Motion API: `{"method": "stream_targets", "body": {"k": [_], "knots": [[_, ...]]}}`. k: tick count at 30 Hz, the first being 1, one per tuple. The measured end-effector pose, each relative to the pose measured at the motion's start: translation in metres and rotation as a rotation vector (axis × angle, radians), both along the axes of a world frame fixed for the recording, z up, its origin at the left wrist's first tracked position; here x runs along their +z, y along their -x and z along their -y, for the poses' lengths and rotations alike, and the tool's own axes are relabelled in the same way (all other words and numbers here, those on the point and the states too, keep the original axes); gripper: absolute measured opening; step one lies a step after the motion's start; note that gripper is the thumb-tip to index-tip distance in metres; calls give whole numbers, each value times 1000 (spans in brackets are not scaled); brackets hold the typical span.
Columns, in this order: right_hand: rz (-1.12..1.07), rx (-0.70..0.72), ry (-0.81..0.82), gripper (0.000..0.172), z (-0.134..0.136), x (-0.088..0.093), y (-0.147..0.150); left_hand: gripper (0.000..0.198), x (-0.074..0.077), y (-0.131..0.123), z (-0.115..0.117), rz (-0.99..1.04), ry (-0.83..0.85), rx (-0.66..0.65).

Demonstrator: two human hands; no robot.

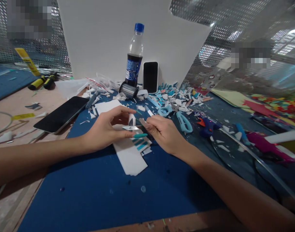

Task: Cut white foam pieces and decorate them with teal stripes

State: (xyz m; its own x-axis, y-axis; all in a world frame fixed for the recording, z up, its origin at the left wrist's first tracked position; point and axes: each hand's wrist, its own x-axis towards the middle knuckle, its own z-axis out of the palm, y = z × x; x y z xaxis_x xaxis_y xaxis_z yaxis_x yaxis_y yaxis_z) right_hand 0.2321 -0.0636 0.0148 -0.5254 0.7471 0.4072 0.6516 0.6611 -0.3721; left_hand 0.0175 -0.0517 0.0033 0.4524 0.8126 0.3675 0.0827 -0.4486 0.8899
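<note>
My left hand [110, 129], with long teal nails, pinches a small white piece [131, 128] between thumb and fingers. Close to it on the right, my right hand [165, 132] is closed, thumb pressed against the forefinger; what it grips is too small or hidden to name. Under both hands lies a white sheet [130, 158] with a torn-looking lower edge. Teal strips [140, 143] rest on a white card beside it, partly covered by my left thumb. Just beyond my right hand are light blue scissors [184, 122].
A cola bottle [134, 64], a wire spool [128, 90] and an upright phone [150, 77] stand behind heaps of scraps [171, 95]. Another phone [61, 115] lies left. To the right are a dark blue glue gun [207, 126] and a magenta glue gun [270, 146].
</note>
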Motion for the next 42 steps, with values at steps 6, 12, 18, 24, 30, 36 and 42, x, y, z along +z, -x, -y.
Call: {"method": "stream_targets", "body": {"k": [6,12,18,24,30,36,42], "knots": [[15,-4,-22,47,0,-1,-1,47,-2,-1,0,30,-10,30],[24,-28,-37,44,1,-4,2,44,-2,-2,-1,-4,-19,36],[17,-55,-52,46,2,-8,4,41,-2,-1,0,-82,-10,45],[3,-31,-53,45,0,-5,2,45,-1,0,1,-38,17,38],[19,-23,-50,44,-1,-7,2,49,-1,-1,1,-56,35,44],[42,-51,-50,44,0,-9,4,47,0,-1,1,-101,20,44],[6,-48,-45,45,-1,-7,3,46,-1,0,2,-3,48,46]]}}
